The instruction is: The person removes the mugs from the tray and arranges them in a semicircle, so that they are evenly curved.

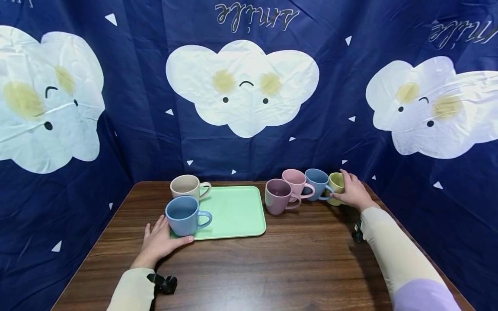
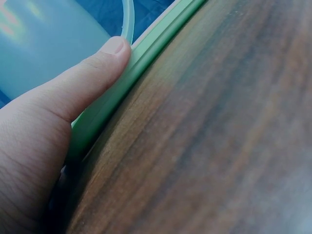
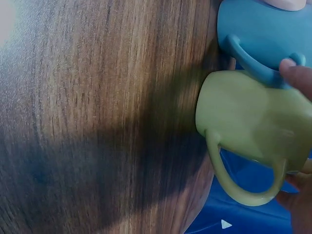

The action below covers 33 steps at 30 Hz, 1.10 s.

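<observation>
In the head view my left hand [image 1: 161, 239] holds the lower left side of a blue mug [image 1: 182, 218] on the front left of a green tray [image 1: 237, 214]. My thumb [image 2: 100, 63] lies along that mug above the tray's rim in the left wrist view. At the far right, my right hand [image 1: 355, 192] grips a yellow-green mug [image 3: 248, 117], thumb on one side and fingers on the other. The thumb tip lies close by the handle of a second blue mug [image 1: 317, 183]. A beige mug [image 1: 184, 186] stands behind the first blue mug.
A mauve mug [image 1: 277, 198] and a pink mug [image 1: 294, 181] stand right of the tray, beside the second blue mug. The brown wooden table [image 1: 280, 268] ends against a dark blue curtain [image 1: 233, 151] with cloud prints.
</observation>
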Each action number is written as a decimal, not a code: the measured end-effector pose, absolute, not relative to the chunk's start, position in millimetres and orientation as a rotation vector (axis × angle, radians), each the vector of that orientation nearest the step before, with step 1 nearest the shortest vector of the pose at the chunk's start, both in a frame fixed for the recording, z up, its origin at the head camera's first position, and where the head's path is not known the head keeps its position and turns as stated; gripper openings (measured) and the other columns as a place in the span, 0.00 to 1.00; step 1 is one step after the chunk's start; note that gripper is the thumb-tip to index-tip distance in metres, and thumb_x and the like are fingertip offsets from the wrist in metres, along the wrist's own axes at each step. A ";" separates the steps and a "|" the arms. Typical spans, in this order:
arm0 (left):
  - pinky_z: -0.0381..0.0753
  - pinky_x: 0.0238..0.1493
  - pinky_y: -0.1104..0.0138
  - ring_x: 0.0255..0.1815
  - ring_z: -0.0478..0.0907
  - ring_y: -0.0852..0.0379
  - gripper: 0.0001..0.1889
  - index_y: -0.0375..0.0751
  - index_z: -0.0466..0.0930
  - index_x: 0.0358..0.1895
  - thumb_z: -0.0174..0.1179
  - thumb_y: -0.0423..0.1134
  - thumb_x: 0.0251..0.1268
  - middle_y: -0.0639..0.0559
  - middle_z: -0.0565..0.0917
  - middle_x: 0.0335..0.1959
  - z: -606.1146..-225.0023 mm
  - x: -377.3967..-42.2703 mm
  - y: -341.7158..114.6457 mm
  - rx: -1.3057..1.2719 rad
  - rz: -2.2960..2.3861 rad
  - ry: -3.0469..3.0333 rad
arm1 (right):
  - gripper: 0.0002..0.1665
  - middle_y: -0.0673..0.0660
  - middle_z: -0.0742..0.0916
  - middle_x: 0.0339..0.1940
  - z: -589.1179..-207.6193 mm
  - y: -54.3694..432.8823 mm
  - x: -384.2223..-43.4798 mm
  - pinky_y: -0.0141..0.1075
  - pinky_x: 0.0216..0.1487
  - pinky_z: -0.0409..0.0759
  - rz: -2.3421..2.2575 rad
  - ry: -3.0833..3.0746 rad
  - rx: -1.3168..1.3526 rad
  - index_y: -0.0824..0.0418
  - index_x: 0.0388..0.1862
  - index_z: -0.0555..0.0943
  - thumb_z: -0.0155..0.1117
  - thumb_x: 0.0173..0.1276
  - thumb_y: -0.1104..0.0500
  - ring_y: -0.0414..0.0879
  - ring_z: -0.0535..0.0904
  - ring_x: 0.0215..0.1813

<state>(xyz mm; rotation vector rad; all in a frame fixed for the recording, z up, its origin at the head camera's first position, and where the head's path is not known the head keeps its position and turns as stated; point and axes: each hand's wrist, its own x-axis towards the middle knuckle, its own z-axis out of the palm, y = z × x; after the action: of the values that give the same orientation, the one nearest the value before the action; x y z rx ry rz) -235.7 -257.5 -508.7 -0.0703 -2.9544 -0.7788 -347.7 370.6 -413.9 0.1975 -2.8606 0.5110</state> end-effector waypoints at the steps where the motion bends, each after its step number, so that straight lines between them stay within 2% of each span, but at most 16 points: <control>1: 0.32 0.70 0.27 0.78 0.46 0.26 0.69 0.28 0.49 0.79 0.67 0.76 0.45 0.25 0.54 0.77 -508.9 -235.2 -257.3 -0.065 -0.782 -2.955 | 0.62 0.83 0.63 0.70 -411.4 369.0 -347.4 0.70 0.66 0.62 0.507 -2.855 0.203 0.68 0.80 0.50 0.75 0.60 0.45 0.79 0.63 0.66; 7: 0.32 0.70 0.27 0.78 0.45 0.26 0.69 0.29 0.49 0.79 0.68 0.76 0.45 0.25 0.54 0.78 -510.5 -235.8 -258.6 -0.045 -0.797 -2.952 | 0.59 0.77 0.62 0.75 -383.9 342.3 -354.7 0.67 0.73 0.50 0.494 -2.719 0.301 0.67 0.80 0.53 0.70 0.64 0.40 0.74 0.55 0.75; 11: 0.32 0.70 0.27 0.78 0.45 0.25 0.69 0.29 0.49 0.79 0.68 0.76 0.45 0.25 0.53 0.78 -513.7 -237.9 -259.0 -0.047 -0.801 -2.952 | 0.53 0.74 0.64 0.75 -364.1 304.6 -358.5 0.65 0.74 0.51 0.531 -2.603 0.404 0.65 0.80 0.56 0.69 0.66 0.43 0.71 0.57 0.76; 17: 0.32 0.69 0.27 0.78 0.45 0.26 0.69 0.29 0.49 0.79 0.68 0.76 0.45 0.26 0.53 0.78 -514.4 -239.3 -258.1 -0.059 -0.808 -2.949 | 0.49 0.70 0.70 0.73 -347.1 228.4 -352.9 0.59 0.74 0.58 0.629 -2.440 0.592 0.65 0.77 0.61 0.70 0.65 0.47 0.66 0.63 0.74; 25: 0.32 0.69 0.26 0.78 0.45 0.26 0.68 0.30 0.49 0.79 0.68 0.75 0.45 0.26 0.53 0.78 -511.9 -240.9 -258.5 -0.073 -0.796 -2.935 | 0.47 0.65 0.70 0.75 -357.7 130.4 -335.1 0.52 0.76 0.60 0.825 -2.393 0.848 0.62 0.79 0.61 0.69 0.68 0.48 0.58 0.62 0.77; 33: 0.33 0.69 0.26 0.78 0.46 0.25 0.70 0.29 0.51 0.79 0.70 0.76 0.41 0.25 0.55 0.77 -512.4 -239.2 -259.6 -0.110 -0.782 -2.926 | 0.45 0.60 0.76 0.70 -398.1 63.0 -316.9 0.47 0.73 0.66 1.106 -2.390 0.945 0.60 0.78 0.63 0.71 0.67 0.51 0.52 0.69 0.73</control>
<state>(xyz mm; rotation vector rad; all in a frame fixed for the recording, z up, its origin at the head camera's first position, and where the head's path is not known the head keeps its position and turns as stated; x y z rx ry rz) -239.2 -259.6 -512.4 -0.1098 -2.9261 -0.7823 -316.9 63.0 -398.1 0.9454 -2.3901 1.1056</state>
